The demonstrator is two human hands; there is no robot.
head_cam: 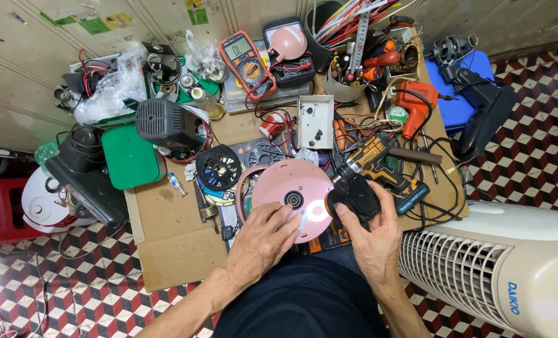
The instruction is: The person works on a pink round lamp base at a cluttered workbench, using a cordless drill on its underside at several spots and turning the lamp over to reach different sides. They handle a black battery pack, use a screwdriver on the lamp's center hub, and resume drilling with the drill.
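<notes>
Two hands on the pink round cover (291, 194) mid-bench: left hand (263, 241) spread flat steadying it, right hand (370, 235) gripping the cordless drill (360, 188) at its rim, so looks like screw-driving; next needs bit alignment.

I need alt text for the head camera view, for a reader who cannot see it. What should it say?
Seen from above, a person's left hand rests on a round pink cover while the right hand holds a black cordless drill beside it. They work over a cardboard-topped table crowded with tools, wires and an orange multimeter.
</notes>
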